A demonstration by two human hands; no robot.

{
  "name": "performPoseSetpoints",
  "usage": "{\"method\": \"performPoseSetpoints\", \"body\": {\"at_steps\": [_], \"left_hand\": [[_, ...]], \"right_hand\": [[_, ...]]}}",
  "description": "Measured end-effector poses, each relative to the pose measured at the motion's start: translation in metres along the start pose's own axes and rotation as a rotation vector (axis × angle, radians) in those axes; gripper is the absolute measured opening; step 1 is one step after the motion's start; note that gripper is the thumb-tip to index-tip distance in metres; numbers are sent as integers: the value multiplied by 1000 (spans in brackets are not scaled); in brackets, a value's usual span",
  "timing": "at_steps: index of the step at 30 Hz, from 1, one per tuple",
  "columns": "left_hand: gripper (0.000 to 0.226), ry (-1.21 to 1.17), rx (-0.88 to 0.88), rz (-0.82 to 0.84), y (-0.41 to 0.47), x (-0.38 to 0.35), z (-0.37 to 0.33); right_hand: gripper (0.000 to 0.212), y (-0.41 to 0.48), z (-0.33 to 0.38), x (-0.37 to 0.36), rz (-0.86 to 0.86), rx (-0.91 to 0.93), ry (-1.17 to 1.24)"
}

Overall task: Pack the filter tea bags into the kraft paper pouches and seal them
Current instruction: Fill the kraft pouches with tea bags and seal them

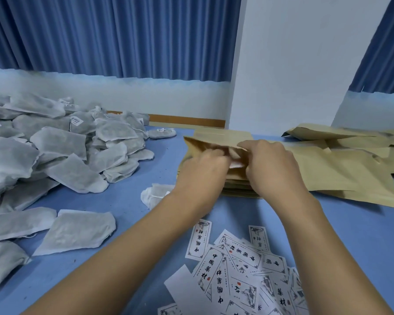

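Observation:
A kraft paper pouch (205, 142) lies on top of a stack of flat pouches (239, 189) at the centre of the blue table. My left hand (200, 169) and my right hand (271, 164) both pinch its mouth, holding it apart, and something white shows between my fingers. A large heap of white filter tea bags (62, 142) covers the left side. Two loose tea bags (77, 230) lie flat near my left forearm, and a crumpled one (154, 196) sits just left of my left wrist.
More kraft pouches (341, 162) lie spread to the right of the stack. Several printed white labels (239, 264) are scattered near the front, under my right forearm. Blue curtains and a white pillar (293, 64) stand behind the table.

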State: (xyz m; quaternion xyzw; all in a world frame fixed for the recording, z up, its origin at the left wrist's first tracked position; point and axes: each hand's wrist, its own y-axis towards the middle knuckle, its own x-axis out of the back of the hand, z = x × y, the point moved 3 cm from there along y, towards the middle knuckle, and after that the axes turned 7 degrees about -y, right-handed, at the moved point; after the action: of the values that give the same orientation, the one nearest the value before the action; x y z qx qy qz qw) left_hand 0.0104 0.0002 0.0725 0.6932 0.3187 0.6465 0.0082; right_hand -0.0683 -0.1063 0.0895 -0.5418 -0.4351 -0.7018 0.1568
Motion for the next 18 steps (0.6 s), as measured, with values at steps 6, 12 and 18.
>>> {"method": "performPoseSetpoints", "body": {"at_steps": [6, 12, 18], "left_hand": [[19, 42, 95, 430, 53, -37, 16], [11, -323, 4, 348, 40, -43, 6], [21, -393, -188, -544, -62, -35, 38]], "right_hand": [[44, -2, 12, 2, -13, 53, 111], [52, -4, 18, -13, -2, 10, 10], [66, -1, 10, -25, -1, -45, -13]]}}
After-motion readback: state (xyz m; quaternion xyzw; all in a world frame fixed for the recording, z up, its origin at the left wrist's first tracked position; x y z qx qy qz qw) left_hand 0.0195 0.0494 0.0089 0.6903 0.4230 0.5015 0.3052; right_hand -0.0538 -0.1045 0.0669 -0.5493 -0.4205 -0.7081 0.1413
